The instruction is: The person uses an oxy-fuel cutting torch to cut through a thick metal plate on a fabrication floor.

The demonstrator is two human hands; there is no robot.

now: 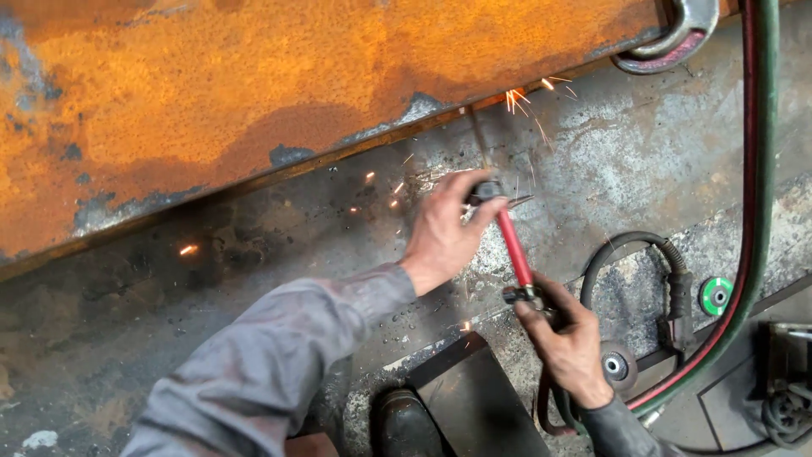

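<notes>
Sparks (524, 97) fly right at the lower edge of the big rusty steel plate (254, 93), where the thin metal tip of the cutting torch (516, 250) meets it. The left hand (444, 233) is up front, fingers curled tight around the torch's head just behind the tip. The right hand (571, 343) sits lower and nearer the body, fingers wrapped round the back end of the red handle where the valves are. The torch slants between both hands, tip pointing up toward the plate's edge. Glowing specks are scattered over the grey, scorched floor (634, 161). A green and a red hose (757, 169) run together down the right side. Near the right hand lie a black cable (626, 245), a grinding disc (616, 366) and a small green disc (716, 295). A dark boot (406, 423) shows below.
</notes>
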